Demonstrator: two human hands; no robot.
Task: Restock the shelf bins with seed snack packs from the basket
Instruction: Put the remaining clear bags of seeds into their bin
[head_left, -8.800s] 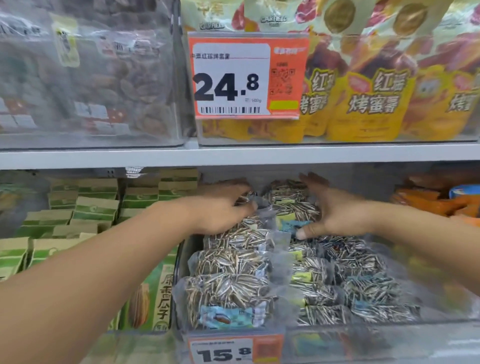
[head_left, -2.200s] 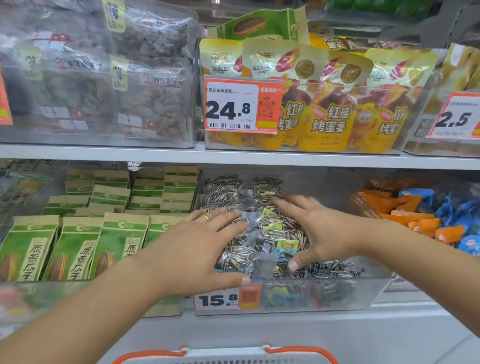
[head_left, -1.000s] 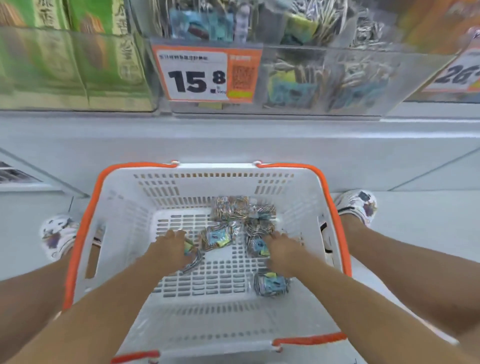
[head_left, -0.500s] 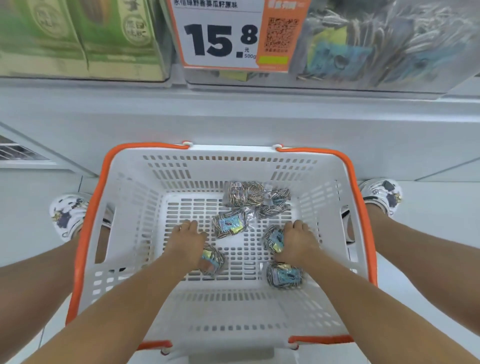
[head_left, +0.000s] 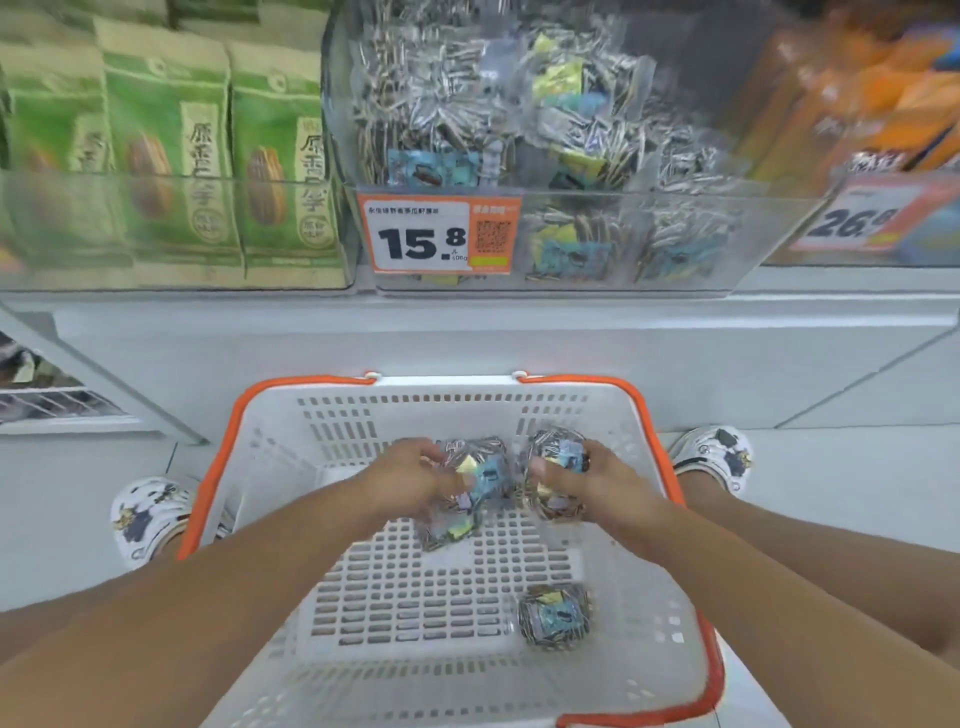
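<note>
We have both hands down in the white slotted plastic basket with the orange rim (head_left: 524, 400), each one gathering clear-wrapped packs of striped sunflower seeds. Our left hand (head_left: 410, 475) has its fingers curled round a loose bunch of seed packs (head_left: 470, 486), some of which hang below the palm towards the basket floor; our right hand (head_left: 597, 480) is curled round a second clutch of seed packs (head_left: 553, 470), the thumb pressed across the front. To do this lift well, we judge that we should tighten the left grip before rising, since the slippery film and the dangling lower pack look likely to slide free, and bring both bunches straight up past the basket's far wall. One single seed pack (head_left: 553, 616) lies alone on the basket floor near the right-hand corner closest to us, so another trip seems needed. Above, the clear plastic shelf bin with the orange 15.8 price tag (head_left: 779, 234) is already heaped with the same seed packs, well above its front wall, so we would set new ones towards the back. To its left a clear bin holds upright green paper pouches (head_left: 166, 130); to the right, blurred orange packets (head_left: 893, 104).
</note>
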